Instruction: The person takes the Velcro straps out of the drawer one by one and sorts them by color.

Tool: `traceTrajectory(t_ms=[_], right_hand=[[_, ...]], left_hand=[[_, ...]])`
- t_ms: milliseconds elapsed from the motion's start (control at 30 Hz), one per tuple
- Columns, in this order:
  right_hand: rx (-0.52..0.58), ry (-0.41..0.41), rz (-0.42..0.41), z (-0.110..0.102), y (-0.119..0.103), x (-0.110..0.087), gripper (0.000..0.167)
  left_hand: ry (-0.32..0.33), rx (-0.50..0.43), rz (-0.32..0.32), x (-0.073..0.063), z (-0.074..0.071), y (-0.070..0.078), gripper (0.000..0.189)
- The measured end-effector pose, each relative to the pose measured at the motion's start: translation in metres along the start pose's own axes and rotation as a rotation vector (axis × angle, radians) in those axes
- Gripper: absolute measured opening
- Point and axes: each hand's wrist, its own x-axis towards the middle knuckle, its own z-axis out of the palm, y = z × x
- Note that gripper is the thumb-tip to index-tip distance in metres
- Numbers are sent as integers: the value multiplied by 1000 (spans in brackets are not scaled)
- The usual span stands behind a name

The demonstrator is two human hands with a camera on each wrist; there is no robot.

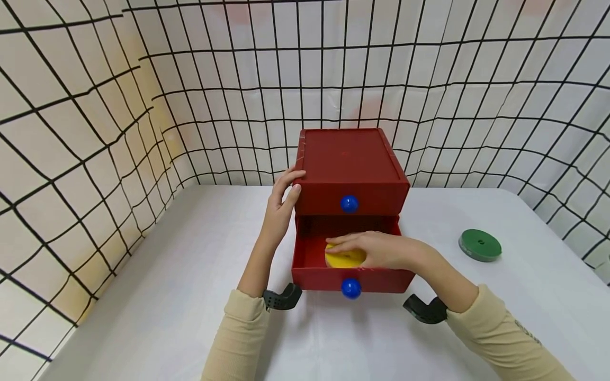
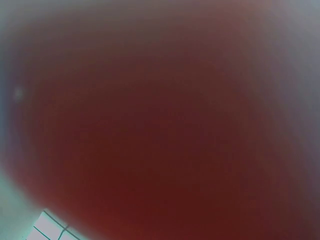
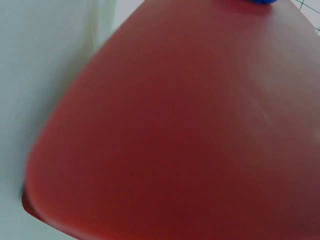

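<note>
Right hand (image 1: 381, 250) is gripping yellow disc (image 1: 344, 260), fingers curving partway round it, thumb hidden, just behind front edge of lower drawer (image 1: 388, 281). Left hand (image 1: 281, 207) is touching left edge of cabinet (image 1: 350, 159), fingers nearly straight, gripping nothing. Best practice: bracing cabinet, wrist clearing drawer edge.

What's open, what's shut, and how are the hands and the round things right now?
Top drawer: shut.
Bottom drawer: pulled open.
Yellow disc: in the bottom drawer, held.
Green disc: lying flat on the table.
Left hand: resting against the red cabinet.
Right hand: holding the yellow disc.
</note>
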Motion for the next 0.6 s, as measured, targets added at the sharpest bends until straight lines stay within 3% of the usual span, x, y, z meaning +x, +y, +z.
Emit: traceTrajectory(t_ms=[100, 333, 600], right_hand=[[-8, 22, -1, -3, 0, -1, 53], [31, 59, 0, -11, 2, -9, 55], [89, 84, 25, -15, 6, -18, 54]], left_hand=[[2, -1, -9, -1, 0, 4, 31], [-6, -9, -39, -6, 0, 29, 32], [-7, -21, -49, -6, 1, 28, 32]])
